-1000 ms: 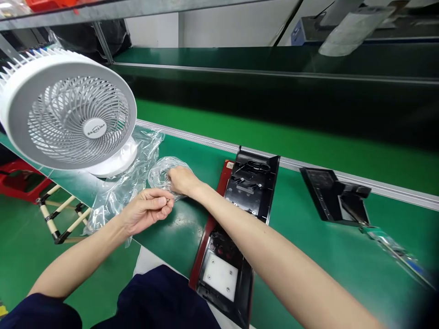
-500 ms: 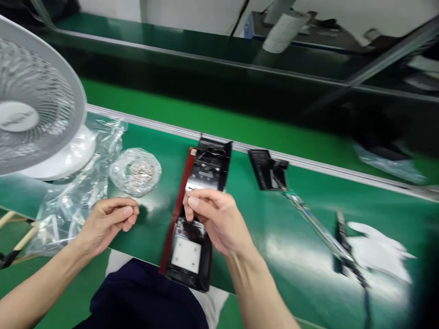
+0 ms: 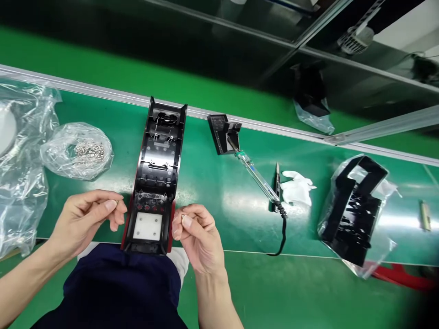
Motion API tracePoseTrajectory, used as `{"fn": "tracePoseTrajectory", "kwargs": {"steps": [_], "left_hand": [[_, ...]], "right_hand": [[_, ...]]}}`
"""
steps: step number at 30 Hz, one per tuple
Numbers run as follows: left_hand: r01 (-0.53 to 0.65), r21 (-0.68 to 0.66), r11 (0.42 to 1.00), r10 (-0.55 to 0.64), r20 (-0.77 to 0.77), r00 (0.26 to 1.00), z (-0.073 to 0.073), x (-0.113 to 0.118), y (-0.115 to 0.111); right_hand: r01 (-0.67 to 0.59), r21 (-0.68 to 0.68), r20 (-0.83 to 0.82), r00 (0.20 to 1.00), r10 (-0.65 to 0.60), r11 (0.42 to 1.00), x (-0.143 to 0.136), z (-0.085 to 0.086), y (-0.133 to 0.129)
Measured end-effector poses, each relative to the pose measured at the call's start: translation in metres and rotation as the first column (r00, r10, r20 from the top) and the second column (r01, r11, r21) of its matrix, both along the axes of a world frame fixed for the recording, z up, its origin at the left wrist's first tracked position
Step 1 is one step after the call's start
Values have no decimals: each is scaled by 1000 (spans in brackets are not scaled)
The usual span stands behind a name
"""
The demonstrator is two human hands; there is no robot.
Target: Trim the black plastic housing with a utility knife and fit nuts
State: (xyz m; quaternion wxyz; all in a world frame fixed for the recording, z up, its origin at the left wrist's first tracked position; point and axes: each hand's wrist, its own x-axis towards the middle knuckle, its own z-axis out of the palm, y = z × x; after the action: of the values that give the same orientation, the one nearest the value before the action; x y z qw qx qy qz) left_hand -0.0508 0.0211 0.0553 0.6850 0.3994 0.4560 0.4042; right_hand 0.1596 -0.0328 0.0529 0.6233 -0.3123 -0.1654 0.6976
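Note:
A long black plastic housing (image 3: 159, 176) lies along the bench before me, with a red edge and a white plate (image 3: 147, 226) at its near end. At its left side, my left hand (image 3: 87, 219) has thumb and forefinger pinched on a tiny metal piece. To the right of the housing, my right hand (image 3: 200, 235) pinches another tiny metal piece between thumb and fingertips. Beyond my left hand, a clear plastic bag (image 3: 58, 157) holds many small silvery metal pieces (image 3: 89, 151). The exact kind of these pieces is too small to make out.
A soldering iron (image 3: 257, 176) rests with its tip in a black holder (image 3: 217, 132). Right of it lie a dark slim tool (image 3: 277, 178), a white glove (image 3: 297, 188) and bagged black parts (image 3: 356, 210). Clear plastic sheeting (image 3: 27, 183) covers the left side.
My view has swung to the right, so the fan has left the picture. My right hand has moved from above the housing to its right side. Both hands stay pinched.

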Motion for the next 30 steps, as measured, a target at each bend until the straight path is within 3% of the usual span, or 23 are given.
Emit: {"fn": "tracePoseTrajectory", "kwargs": {"steps": [5,8,12,14,17,20,22,26,30], "left_hand": [[18,3,1000,-18,4,1000,1,5,-1],[56,7,998,-55,-9,998,-2,6,-2],[119,154,981,-84,-218,972,-9,5,-5],[140,361,922,5,-372,928,-15,6,-4],[213,648,732,196,-499,844,-27,8,0],[333,787,519,367,-558,745,-37,15,7],[440,788,430,437,-608,663,-41,23,10],[562,712,422,517,-698,496,-47,40,13],[602,679,420,580,-711,397,-47,52,14]], "right_hand": [[5,-37,19,1000,-5,999,3,-3,0],[44,-52,111,993,-38,998,3,-5,-2],[146,44,348,925,-152,988,4,-14,-6],[202,95,461,859,-223,975,3,-19,-8],[259,157,607,736,-300,953,0,-24,-9],[250,215,726,606,-326,944,-5,-27,-10],[235,264,781,517,-351,935,-8,-29,-11],[209,337,840,373,-393,918,-10,-31,-15],[188,315,844,393,-365,930,-6,-32,-20]]}}
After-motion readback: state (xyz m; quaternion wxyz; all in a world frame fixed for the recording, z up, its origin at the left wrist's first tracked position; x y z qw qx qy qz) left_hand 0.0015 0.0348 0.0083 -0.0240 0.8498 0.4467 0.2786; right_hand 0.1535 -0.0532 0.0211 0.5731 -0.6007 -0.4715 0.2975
